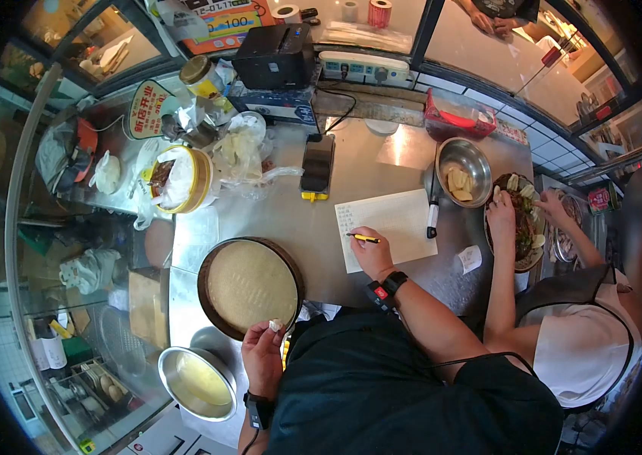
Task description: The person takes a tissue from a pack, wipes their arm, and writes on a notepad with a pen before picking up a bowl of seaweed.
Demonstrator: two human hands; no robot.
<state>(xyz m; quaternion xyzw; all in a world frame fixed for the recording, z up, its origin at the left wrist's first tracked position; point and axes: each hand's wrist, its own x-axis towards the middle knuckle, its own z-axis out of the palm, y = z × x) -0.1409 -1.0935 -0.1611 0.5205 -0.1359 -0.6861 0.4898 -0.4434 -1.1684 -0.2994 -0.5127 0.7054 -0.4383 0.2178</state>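
My right hand (376, 254) is closed round a yellow-and-black pen (363, 238), its tip over a sheet of paper (397, 220) with several short handwritten lines at the upper left. Between the fingertips of my left hand (262, 350) is a small white lump (275, 325); what it is I cannot make out. That hand is at the near edge of a wide round sieve-like pan (251, 282) with a dark rim and a tan bottom. Left of it, a steel bowl (198, 384) contains something pale yellow.
A black marker (432, 212) lies along the paper's right edge, with a phone (317, 163) farther back. Beside a steel bowl (464, 171) of pale pieces, another person's hands (501, 216) work over a filled dish (522, 227). A round container (182, 179) and plastic bags (237, 155) stand left.
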